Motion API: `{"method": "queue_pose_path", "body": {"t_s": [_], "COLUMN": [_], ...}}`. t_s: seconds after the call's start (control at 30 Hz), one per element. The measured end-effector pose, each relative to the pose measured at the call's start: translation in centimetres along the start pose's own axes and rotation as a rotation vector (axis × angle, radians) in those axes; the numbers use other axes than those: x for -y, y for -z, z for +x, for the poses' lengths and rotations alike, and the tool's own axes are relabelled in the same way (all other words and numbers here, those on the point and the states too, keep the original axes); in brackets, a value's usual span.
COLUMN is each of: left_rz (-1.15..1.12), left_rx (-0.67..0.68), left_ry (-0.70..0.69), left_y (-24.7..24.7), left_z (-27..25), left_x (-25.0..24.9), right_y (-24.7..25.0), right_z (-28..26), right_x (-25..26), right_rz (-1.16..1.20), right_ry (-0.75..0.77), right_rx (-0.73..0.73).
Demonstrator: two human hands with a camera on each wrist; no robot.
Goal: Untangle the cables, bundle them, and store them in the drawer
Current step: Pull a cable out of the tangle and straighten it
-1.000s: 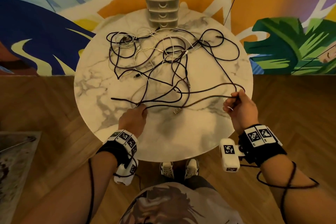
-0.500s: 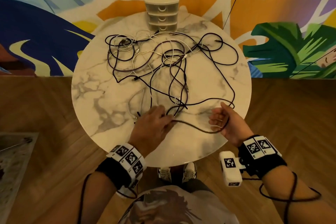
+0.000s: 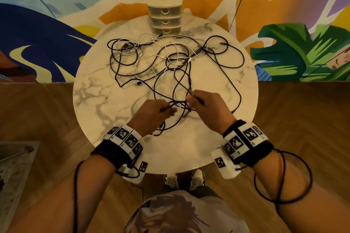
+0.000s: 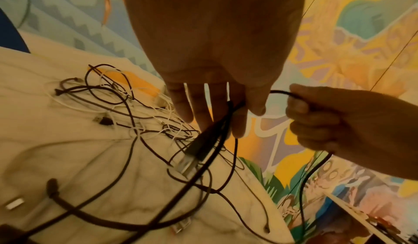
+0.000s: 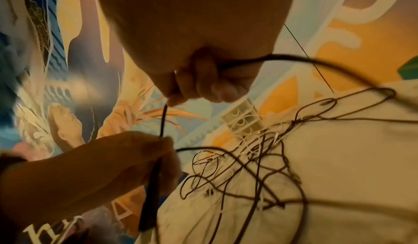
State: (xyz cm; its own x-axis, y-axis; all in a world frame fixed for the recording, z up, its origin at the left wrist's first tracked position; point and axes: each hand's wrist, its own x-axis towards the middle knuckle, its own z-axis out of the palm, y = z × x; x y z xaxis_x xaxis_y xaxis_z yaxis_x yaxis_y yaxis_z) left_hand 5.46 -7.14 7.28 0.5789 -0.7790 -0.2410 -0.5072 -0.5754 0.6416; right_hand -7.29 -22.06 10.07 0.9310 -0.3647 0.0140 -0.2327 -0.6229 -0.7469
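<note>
your left hand [image 3: 151, 114] sits at the centre of the head view, fingers mostly straight, with a dark cable [image 4: 228, 122] pinched between thumb and fingers; its black usb plug [image 4: 199, 147] hangs just below them. your right hand [image 3: 206, 108], just to the right, is curled round the same dark cable. the tangle of black and white cables [image 3: 170, 62] sprawls across the upper half of the round marble table [image 3: 94, 100]. the three-drawer organiser [image 3: 164, 17], drawers closed, stands at the table's top edge.
</note>
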Motion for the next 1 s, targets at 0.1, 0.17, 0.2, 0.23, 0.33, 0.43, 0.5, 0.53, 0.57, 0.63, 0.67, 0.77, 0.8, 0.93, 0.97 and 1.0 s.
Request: {"method": "queue_pose_path", "body": {"t_s": [0.1,0.17,0.2,0.23,0.33,0.43,0.5,0.53,0.57,0.63,0.67,0.77,0.8,0.93,0.97,1.0], "left_rz": [0.174,0.295,0.354,0.415,0.51,0.211,-0.077,-0.159,-0.164,-0.127,-0.17,-0.386,-0.403,-0.685,-0.779,-0.833], "left_rx": [-0.06,-0.107,-0.095,-0.051,0.095,-0.153,-0.259,-0.214,-0.128,0.047,0.106,0.148,0.124,-0.057,-0.085,-0.096], "left_ry": [-0.009,0.001,0.031,0.073,0.157,-0.014,-0.169,-0.214,-0.225,-0.181,-0.12,0.02,0.024,-0.054,-0.09,-0.135], "left_y": [0.3,1.3,1.9,2.3,2.4,2.2,1.9,1.4,0.6,-1.6,-2.3,-2.0,-1.3,2.0,2.6,3.0], "left_z": [-0.4,-0.6,-0.7,-0.8,-0.8,0.0,0.2,0.1,0.1,0.4,0.5,0.6,0.7,1.7,1.8,1.8], "left_x": [2.6,5.2,6.4,7.6,8.7,5.4,1.2,-1.0,-3.0,-5.0,-5.3,-5.0,-5.2,-8.7,-9.8,-11.0], "right_y": [1.7,3.8,4.8,5.6,6.3,5.2,4.5,4.2,3.9,3.8,4.0,5.0,5.1,4.5,4.1,3.8], "right_z": [0.6,1.0,1.1,1.1,0.5,-0.2,-0.5,-0.5,-0.5,-0.5,-0.5,-1.1,-1.4,-3.1,-3.4,-3.7], "right_x": [-0.5,-1.1,-1.5,-1.8,-2.5,-2.8,-2.7,-2.6,-2.4,-1.9,-1.8,-2.4,-3.0,-6.0,-6.5,-6.6], "right_rz": [0.049,0.108,0.126,0.139,0.139,0.159,0.177,0.183,0.186,0.187,0.19,0.196,0.208,0.218,0.201,0.183], "right_ry": [-0.046,-0.103,-0.117,-0.12,-0.135,-0.157,-0.16,-0.147,-0.129,-0.103,-0.094,-0.139,-0.17,-0.307,-0.336,-0.353], "right_rx": [-0.119,-0.231,-0.282,-0.315,-0.297,-0.244,-0.218,-0.21,-0.205,-0.207,-0.212,-0.216,-0.226,-0.288,-0.244,-0.168]}}
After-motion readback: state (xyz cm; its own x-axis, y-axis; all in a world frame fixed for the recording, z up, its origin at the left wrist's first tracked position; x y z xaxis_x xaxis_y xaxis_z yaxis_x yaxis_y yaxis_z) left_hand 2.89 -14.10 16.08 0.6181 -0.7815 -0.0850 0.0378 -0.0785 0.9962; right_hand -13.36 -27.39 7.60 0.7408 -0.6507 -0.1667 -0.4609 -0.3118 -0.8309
